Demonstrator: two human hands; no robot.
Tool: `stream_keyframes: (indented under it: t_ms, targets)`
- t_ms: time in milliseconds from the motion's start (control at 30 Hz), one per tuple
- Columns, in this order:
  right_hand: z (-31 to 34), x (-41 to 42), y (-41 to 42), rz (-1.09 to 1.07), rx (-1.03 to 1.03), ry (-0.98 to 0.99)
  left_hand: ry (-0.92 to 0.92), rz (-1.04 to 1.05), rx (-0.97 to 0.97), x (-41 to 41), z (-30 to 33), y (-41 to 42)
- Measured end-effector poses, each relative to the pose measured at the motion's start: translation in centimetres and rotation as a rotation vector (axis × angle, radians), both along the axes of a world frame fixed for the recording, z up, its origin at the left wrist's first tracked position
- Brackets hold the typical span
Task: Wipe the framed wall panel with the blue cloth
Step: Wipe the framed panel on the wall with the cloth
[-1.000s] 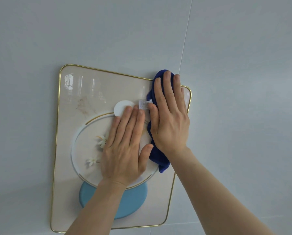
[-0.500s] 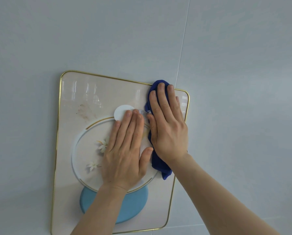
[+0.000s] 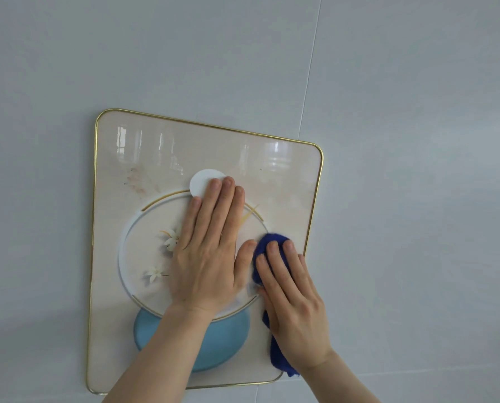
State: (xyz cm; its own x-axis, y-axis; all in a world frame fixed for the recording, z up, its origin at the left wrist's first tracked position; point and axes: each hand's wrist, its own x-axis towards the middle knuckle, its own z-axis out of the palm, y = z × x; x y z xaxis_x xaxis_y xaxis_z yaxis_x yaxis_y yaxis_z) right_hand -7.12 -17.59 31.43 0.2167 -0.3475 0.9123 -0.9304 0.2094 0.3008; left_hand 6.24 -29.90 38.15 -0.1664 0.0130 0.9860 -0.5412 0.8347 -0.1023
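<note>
The framed wall panel (image 3: 286,181) hangs on a pale wall; it is glossy beige with a thin gold rim, printed circles and small white flowers. A brownish smudge (image 3: 139,181) marks its upper left. My left hand (image 3: 208,257) lies flat on the panel's middle, fingers together, holding nothing. My right hand (image 3: 295,303) presses the dark blue cloth (image 3: 267,242) flat against the panel's lower right part, near the right rim. The cloth shows above my fingertips and below my palm; the rest is hidden under the hand.
Pale grey wall tiles (image 3: 402,141) surround the panel, with a vertical joint line (image 3: 311,71) running above its right corner. A light blue printed disc (image 3: 225,341) sits at the panel's lower middle.
My right hand has slid the blue cloth down from the panel's top right corner to its lower right part. My left hand stays flat on the middle.
</note>
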Motion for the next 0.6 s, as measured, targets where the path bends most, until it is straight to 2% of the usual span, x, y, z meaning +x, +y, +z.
stream_keyframes:
  t_ms: [300, 600]
  targets:
    - [-2.0, 0.5, 2.1, 0.008, 0.064, -0.079, 0.035, 0.066, -0.025, -0.6, -0.2, -0.4]
    - [-6.8, 0.4, 7.1, -0.054, 0.187, -0.051, 0.039, 0.078, -0.037, -0.7, -0.3, -0.5]
